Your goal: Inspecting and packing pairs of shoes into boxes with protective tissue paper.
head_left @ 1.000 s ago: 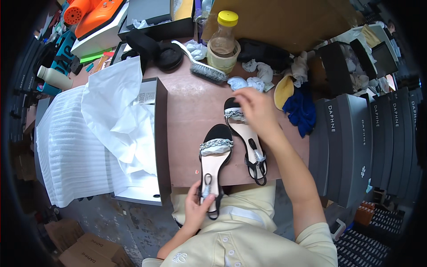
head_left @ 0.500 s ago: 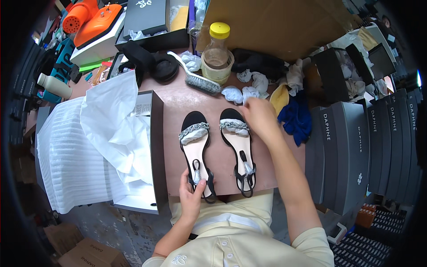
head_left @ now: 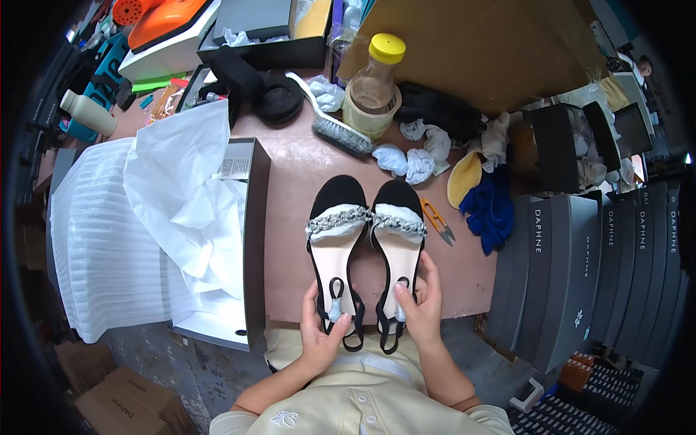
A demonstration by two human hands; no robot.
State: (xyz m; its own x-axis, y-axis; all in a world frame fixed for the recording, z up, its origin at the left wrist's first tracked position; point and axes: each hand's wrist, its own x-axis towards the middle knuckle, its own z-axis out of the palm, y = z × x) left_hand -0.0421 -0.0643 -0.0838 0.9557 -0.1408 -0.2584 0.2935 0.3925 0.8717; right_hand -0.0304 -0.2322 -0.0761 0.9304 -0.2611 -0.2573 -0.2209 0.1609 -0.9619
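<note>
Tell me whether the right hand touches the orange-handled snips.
Apart: the head view shows pink tabletop between the snips and the right hand.

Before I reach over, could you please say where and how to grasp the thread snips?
Probably by the orange handles, from their far end: the thread snips lie flat, blades pointing nearward and right, with the right sandal close on their left.
</note>
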